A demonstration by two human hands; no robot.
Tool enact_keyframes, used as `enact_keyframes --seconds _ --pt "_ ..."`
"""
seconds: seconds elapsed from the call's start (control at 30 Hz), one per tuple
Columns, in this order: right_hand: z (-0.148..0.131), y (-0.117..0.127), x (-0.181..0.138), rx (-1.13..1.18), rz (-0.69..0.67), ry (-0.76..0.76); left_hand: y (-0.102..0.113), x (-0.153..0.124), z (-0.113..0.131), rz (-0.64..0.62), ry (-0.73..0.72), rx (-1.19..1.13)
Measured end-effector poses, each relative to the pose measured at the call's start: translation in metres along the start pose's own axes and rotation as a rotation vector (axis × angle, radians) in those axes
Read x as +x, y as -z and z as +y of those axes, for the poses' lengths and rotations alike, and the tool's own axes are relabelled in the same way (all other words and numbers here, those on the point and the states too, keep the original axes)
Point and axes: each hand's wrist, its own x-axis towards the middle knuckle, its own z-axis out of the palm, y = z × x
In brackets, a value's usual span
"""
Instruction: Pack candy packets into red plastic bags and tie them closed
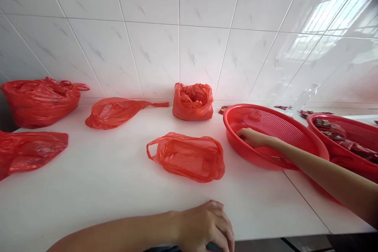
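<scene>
My right hand (251,137) reaches into a red plastic mesh basket (274,116). Its fingers are bent down and closed near the inner left wall; what they hold, if anything, is hidden. A small packet (277,158) lies low in this basket, partly behind my forearm. My left hand (206,226) rests at the table's front edge, fingers loosely bent, a gap beside the thumb, with nothing visible in it. Between the hands and the wall, a red plastic bag (189,157) lies with its mouth spread, one handle loop to the left.
A filled red bag (193,102) stands against the tiled wall. Further left are a flattened red bag (113,113), a bulging bag (41,102) and another bag (35,151). A second red basket (348,138) at right holds several dark red packets. A clear bottle (307,96) stands behind.
</scene>
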Motion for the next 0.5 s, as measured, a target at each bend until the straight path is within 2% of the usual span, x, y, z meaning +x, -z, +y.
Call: enact_keyframes --seconds 0.1,0.2,0.27,0.4,0.5 --pt "-0.007 0.019 0.004 0.162 -0.016 0.005 -0.001 -0.001 -0.004 -0.003 -0.029 0.012" --pt "-0.013 0.036 0.000 0.468 0.086 0.024 -0.003 -0.002 -0.006 0.001 -0.042 0.030" --pt "-0.019 0.042 -0.004 0.585 0.121 0.049 -0.003 -0.001 -0.006 0.007 -0.052 0.043" --pt "-0.046 0.039 -0.008 0.680 0.158 0.136 0.007 0.001 0.005 0.045 -0.066 0.153" --pt "-0.078 0.027 -0.006 0.681 0.112 0.226 0.032 -0.001 0.016 0.181 -0.013 0.320"
